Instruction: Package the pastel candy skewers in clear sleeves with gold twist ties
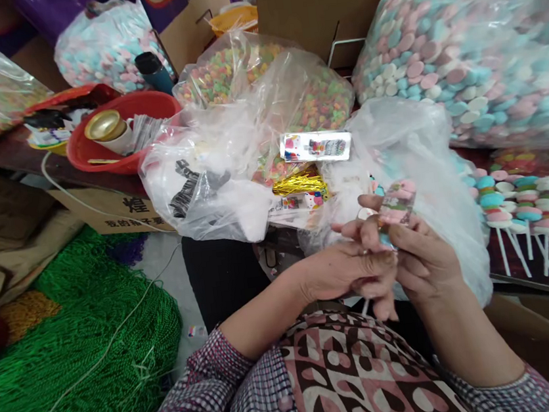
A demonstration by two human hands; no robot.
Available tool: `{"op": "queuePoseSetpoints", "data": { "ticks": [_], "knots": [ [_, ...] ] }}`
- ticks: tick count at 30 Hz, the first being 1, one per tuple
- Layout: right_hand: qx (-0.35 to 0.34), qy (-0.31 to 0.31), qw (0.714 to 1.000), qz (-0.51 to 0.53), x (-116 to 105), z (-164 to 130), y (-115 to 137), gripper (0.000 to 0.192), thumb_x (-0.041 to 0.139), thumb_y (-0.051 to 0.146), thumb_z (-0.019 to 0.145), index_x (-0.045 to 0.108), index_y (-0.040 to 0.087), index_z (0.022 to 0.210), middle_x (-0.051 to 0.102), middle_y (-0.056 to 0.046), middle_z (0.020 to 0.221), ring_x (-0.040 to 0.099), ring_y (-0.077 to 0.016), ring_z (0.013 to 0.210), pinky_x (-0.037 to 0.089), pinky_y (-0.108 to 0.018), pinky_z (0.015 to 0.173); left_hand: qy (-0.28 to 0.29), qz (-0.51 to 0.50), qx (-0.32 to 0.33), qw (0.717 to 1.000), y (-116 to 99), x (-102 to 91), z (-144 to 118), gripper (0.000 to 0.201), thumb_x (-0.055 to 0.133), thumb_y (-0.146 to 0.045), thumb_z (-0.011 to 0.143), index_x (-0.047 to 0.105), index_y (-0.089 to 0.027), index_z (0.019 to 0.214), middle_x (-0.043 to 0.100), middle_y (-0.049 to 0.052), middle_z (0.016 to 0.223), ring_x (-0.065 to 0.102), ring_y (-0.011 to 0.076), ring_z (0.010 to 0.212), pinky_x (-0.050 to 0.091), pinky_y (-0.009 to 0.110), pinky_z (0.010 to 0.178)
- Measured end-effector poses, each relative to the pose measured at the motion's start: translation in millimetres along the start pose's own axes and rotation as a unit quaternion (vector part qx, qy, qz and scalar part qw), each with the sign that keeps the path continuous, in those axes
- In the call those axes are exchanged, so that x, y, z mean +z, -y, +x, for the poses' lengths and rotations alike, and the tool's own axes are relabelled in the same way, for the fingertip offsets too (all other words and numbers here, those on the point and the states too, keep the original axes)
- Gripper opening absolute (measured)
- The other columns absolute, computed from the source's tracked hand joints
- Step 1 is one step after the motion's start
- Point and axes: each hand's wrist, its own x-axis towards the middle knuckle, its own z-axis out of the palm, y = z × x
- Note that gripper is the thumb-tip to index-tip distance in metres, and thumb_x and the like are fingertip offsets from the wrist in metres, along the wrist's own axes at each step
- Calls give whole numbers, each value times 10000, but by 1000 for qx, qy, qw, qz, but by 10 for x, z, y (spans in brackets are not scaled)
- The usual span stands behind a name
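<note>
My left hand (348, 267) and my right hand (421, 255) meet in front of my chest, both closed on a candy lollipop (396, 208) wrapped in a clear sleeve. Pink, white and blue discs show above my fingers, and its white stick pokes out below my hands. Just beyond lie a bundle of gold twist ties (299, 183) and a printed label card (316, 146) on crumpled clear plastic bags (230, 165).
Finished lollipops (526, 200) lie in rows at the right. Big bags of pastel candy discs (475, 51) and of small coloured candies (315, 105) stand behind. A red basin (88, 158) with a tin sits at left. Green beaded strings (78, 360) cover the floor lower left.
</note>
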Motion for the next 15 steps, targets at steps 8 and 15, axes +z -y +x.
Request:
{"op": "queuePoseSetpoints", "data": {
  "ticks": [8, 15],
  "knots": [
    [-125, -146, 970, -148, 28, 132, -162, 317, 739, 456, 798, 661, 247, 1023, 717, -40, 878, 669, -188, 754, 571, -352, 723, -347, 279, 113, 888, 28, -212, 3, 264, 713, -464, 795, 601, -225, 772, 446, -25, 535, 589, 226, 661, 466, 357, 767],
    [-71, -73, 989, -102, -109, 171, 45, 376, 875, 431, 631, 725, 238, 917, 731, -22, 809, 667, -191, 684, 564, -352, 641, -97, 57, 25, 993, -29, -279, -81, 453, 576, -655, 836, 527, -207, 789, 314, -105, 506, 312, 75, 388, 426, 275, 535]
  ]
}}
